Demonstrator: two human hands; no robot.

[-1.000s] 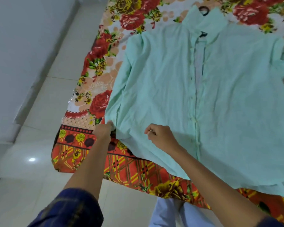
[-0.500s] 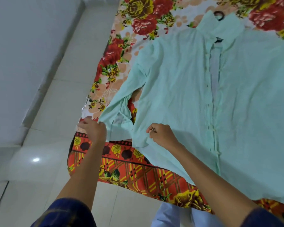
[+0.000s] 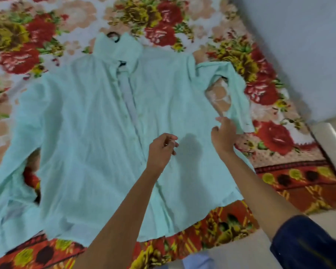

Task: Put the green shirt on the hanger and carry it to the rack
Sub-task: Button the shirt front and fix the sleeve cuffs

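The light green shirt (image 3: 89,144) lies flat, front up, on a floral bedsheet, with both sleeves out to the sides. Only the dark hook of the hanger (image 3: 113,35) shows, sticking out above the collar; the rest is hidden inside the shirt. My left hand (image 3: 162,150) hovers over the shirt front just right of the button placket, fingers loosely curled, holding nothing. My right hand (image 3: 224,134) is at the shirt's right edge, fingers apart. Its fingertips are next to the cuff of the bent right sleeve (image 3: 239,98).
The red and yellow floral bedsheet (image 3: 275,140) covers the bed, whose near edge runs along the bottom of the view. A pale wall (image 3: 299,45) stands at the right, with light floor tiles (image 3: 326,138) below it.
Both hands have let go of the left sleeve and hem and moved across to the shirt's right side. The view has swung right, and the left sleeve now lies spread out.
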